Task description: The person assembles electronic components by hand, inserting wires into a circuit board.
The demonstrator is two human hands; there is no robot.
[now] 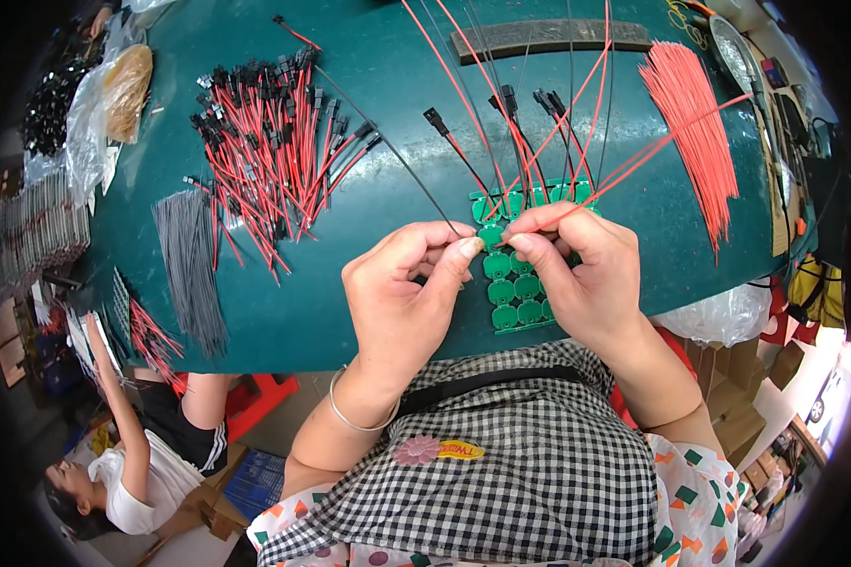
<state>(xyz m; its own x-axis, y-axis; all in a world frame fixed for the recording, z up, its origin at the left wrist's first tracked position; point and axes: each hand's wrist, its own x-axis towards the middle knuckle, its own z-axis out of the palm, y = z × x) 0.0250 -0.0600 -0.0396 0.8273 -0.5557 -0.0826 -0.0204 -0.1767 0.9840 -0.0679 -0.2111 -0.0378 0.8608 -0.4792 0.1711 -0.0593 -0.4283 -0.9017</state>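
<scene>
My left hand [397, 293] pinches the end of a thin black wire [394, 156] between thumb and forefinger. A red wire [676, 138], seemingly one of a pair, is gripped the same way in my right hand [591, 274]. Both sets of fingertips meet over a panel of small green circuit boards [503, 291], partly hidden by my right hand. Along the panel's far rows, red and black wires stand up, some ending in black plug connectors [509, 99]. Whether either wire tip touches a board, I cannot tell.
Left of the panel lies a heap of red-black connector leads [274, 142], beside a bundle of black wires [191, 265]. At right is a bundle of red wires [692, 132]. A dark bar [548, 38] lies at the back. Another person [128, 463] sits at lower left.
</scene>
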